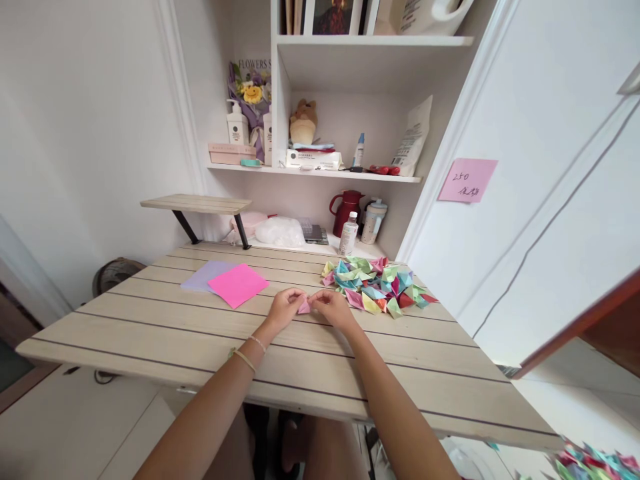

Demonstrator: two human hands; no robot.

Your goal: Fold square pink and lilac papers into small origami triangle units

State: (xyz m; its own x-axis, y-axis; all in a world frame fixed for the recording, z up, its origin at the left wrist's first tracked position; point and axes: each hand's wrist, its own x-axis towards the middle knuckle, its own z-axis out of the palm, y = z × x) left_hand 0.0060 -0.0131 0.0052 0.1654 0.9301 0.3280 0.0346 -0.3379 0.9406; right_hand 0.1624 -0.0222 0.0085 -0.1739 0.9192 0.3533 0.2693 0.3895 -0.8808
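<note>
My left hand (284,308) and my right hand (331,308) meet at the middle of the pale wooden table (150,327). Both pinch a small folded pink paper piece (304,306) held between their fingertips just above the tabletop. To the left of my hands lies a flat bright pink paper sheet (238,284) on top of a lilac sheet (206,275). To the right sits a heap of several folded paper pieces (376,285) in green, blue, pink, yellow and red.
A small raised wooden shelf (196,203) stands at the table's back left. Behind the table, white shelves (350,177) hold bottles, a red jug (347,211), a plastic bottle (349,234) and a plush toy. A pink note (467,180) sticks on the right wall.
</note>
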